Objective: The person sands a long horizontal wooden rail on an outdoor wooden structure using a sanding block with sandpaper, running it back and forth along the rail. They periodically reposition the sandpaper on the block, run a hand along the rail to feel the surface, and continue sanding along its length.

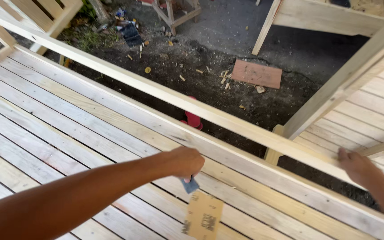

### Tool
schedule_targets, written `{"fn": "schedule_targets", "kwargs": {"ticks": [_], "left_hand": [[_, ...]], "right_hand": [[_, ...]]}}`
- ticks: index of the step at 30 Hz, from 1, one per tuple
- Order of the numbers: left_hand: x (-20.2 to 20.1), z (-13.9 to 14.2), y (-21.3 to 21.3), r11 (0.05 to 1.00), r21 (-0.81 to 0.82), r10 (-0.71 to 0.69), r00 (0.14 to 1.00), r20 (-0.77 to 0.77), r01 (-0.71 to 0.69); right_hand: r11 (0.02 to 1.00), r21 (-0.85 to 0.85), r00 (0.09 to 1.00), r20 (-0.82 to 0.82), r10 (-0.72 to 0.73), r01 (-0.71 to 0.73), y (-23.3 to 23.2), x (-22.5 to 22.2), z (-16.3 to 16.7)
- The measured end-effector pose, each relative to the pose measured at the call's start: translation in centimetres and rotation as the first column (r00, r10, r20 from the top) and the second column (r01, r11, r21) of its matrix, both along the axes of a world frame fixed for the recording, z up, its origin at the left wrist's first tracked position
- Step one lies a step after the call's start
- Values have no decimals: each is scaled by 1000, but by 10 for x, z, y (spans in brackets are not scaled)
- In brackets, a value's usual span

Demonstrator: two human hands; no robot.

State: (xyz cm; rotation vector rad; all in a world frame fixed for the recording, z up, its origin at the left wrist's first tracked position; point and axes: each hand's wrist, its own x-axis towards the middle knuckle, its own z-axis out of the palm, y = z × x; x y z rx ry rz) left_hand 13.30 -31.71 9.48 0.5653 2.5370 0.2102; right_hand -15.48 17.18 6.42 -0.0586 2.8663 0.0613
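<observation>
While clenched — left hand (pixel 186 162) on sandpaper (pixel 203 216)

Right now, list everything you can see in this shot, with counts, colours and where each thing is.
slatted wooden panel: one, pale wood, fills lower left
long rail: one, pale wood, runs diagonally above the panel
second slatted panel: one, pale, right edge
flat board: one, reddish brown, on the dirt ground
wood chips: many, pale, scattered on the dirt
red object: one, partly hidden behind the rail
sandpaper sheet: one, tan, hanging below the left hand
left hand: fingers closed on the sandpaper's blue edge
right hand: resting on the rail
</observation>
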Motion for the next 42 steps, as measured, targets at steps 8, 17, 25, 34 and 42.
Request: {"fn": "schedule_targets", "kwargs": {"ticks": [8,17,25,34,42], "left_hand": [[-5,-8,-60,904,411,138,990,-25,-116],[-31,10,-37,835,550,88,992,-87,-26],[-30,9,-19,690,696,369,924,-105,-196],[-11,-49,3,747,544,498,864,-77,-382],[4,-151,-16,762,305,614,787,-60,-572]], "right_hand": [[850,383,823,-298,483,-361,-107,120,93],[863,-494,815,453,361,-107,-270,228,80],[628,-742,722,566,399,234,-271,222,20],[734,-679,765,474,436,2,-283,216,-36],[845,-272,888,-150,435,-460,-229,97,-132]]}}
